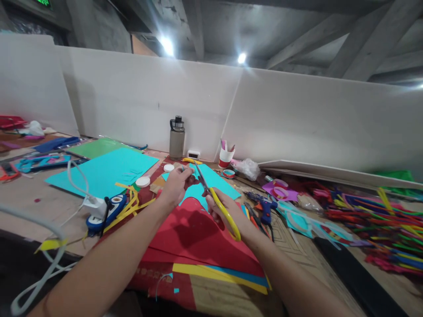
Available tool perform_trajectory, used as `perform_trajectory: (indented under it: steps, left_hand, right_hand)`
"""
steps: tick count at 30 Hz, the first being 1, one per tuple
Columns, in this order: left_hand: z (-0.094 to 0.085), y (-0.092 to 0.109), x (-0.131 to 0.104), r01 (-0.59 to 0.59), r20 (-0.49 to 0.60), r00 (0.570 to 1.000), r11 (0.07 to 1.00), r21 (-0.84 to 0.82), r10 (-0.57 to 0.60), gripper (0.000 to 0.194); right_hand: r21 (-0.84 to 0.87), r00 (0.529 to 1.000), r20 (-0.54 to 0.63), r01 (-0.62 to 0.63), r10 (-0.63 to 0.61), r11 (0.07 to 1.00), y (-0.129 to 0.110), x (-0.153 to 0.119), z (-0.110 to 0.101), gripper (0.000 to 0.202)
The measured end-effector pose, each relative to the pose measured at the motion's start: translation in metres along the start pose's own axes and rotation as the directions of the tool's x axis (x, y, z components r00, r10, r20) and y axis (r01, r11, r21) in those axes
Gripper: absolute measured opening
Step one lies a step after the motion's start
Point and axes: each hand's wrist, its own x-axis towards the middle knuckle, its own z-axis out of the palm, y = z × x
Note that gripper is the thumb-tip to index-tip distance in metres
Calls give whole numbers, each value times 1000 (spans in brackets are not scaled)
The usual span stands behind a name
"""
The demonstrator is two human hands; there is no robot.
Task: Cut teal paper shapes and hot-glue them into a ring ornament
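Yellow-handled scissors [225,213] are gripped in my right hand [220,207], their blades pointing up and away toward my left fingertips. My left hand [176,182] is closed in a pinch just left of the blades; what it pinches is too small to name. Beneath both hands lie red sheets [191,233] and, further back, a cyan sheet [216,176]. Yellow and blue sheets [228,276] stick out under the red ones at the near edge. A larger cyan sheet [105,169] lies to the left, with thin cut slivers on it.
A grey bottle [177,141] and a cup of pens [226,156] stand at the back. To the right are a blue glue gun [266,209] and colourful pipe cleaners [380,220]. A power strip [107,215] with white cables is at the left.
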Motion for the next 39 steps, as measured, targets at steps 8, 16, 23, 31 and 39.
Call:
perform_trajectory:
  steps: [8,16,23,31,39]
  left_hand:
    - [1,0,-2,3,22,1000,1000,6,-3,21]
    - [3,4,-5,17,39,999,1000,9,-17,19]
    - [3,1,-6,39,90,995,999,5,-39,18]
    - [4,-2,-7,52,125,991,999,18,-53,17]
    - [5,-1,-8,66,108,992,997,47,-71,17]
  right_hand:
    - [37,999,-7,-41,41,998,-1,0,2,37]
    - [80,997,-45,-56,60,995,-1,-2,4,36]
    - [92,997,-57,-55,60,994,4,-1,5,35]
    - [132,997,-43,-61,67,989,0,-3,4,34]
    - [138,997,-40,-62,68,989,1,-2,5,35]
